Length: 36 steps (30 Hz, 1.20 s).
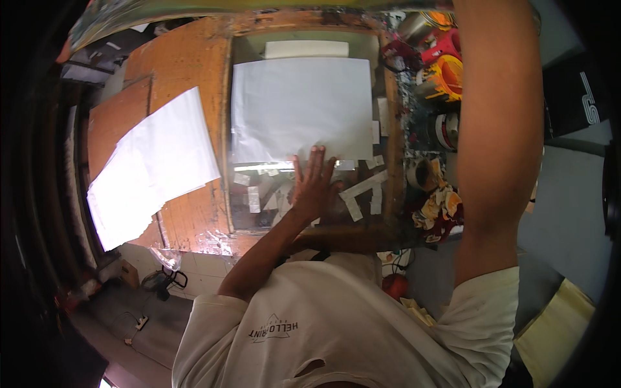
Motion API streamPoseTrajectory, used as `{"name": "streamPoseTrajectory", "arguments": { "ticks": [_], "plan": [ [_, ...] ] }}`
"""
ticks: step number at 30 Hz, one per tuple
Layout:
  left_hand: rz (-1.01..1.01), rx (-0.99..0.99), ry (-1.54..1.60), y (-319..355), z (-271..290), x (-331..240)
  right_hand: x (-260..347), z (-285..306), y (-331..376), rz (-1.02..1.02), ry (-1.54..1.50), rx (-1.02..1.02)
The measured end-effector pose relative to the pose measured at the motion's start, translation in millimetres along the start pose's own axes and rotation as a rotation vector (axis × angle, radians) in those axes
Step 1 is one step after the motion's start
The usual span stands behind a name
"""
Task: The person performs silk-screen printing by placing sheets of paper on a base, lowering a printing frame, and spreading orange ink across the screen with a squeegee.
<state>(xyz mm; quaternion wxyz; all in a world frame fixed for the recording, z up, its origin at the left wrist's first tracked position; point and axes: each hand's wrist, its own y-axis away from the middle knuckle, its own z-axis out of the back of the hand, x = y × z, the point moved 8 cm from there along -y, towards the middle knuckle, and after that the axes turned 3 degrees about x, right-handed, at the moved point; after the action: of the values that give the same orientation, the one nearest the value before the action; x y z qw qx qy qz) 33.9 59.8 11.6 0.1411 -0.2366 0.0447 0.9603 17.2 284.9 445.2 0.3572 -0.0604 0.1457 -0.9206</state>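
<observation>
A large white sheet (pixel 301 107) lies over a glass panel (pixel 259 220) set in the wooden table. My left hand (pixel 314 184) rests flat at the sheet's near edge, fingers spread and fingertips on the paper, gripping nothing. My right arm (pixel 498 142) reaches up and away along the right side. Its hand is beyond the top of the picture, so what it holds or touches does not show. A paler strip (pixel 307 49) sticks out behind the sheet's far edge. Scraps of tape (pixel 352 204) are stuck to the glass around my left hand.
A fanned pile of white sheets (pixel 155 161) lies on the wooden tabletop (pixel 187 58) at the left. Paint-smeared tubs (pixel 443 77) and crumpled stained paper (pixel 440 204) crowd the right edge. A yellowish, shiny sheet-like surface (pixel 194 19) spans the far edge.
</observation>
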Motion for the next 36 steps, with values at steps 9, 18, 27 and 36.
{"name": "streamPoseTrajectory", "arguments": {
  "ticks": [9, 18, 27, 36],
  "plan": [
    [0.06, -0.563, 1.184, 37.5, 173.1, 9.1, 57.2, -73.1, 111.1, -0.023, -0.07, -0.316],
    [1.012, -0.26, 1.948, 107.1, 27.6, 65.8, 98.5, -279.3, 238.6, -0.135, -0.071, 0.121],
    [1.085, -0.263, 1.929, 111.8, 16.3, 68.5, 111.6, -291.0, 257.8, -0.149, -0.105, 0.036],
    [1.192, -0.318, 1.924, 106.9, 16.4, 70.7, 29.0, -336.3, 157.8, -0.182, -0.088, -0.016]
  ]
}}
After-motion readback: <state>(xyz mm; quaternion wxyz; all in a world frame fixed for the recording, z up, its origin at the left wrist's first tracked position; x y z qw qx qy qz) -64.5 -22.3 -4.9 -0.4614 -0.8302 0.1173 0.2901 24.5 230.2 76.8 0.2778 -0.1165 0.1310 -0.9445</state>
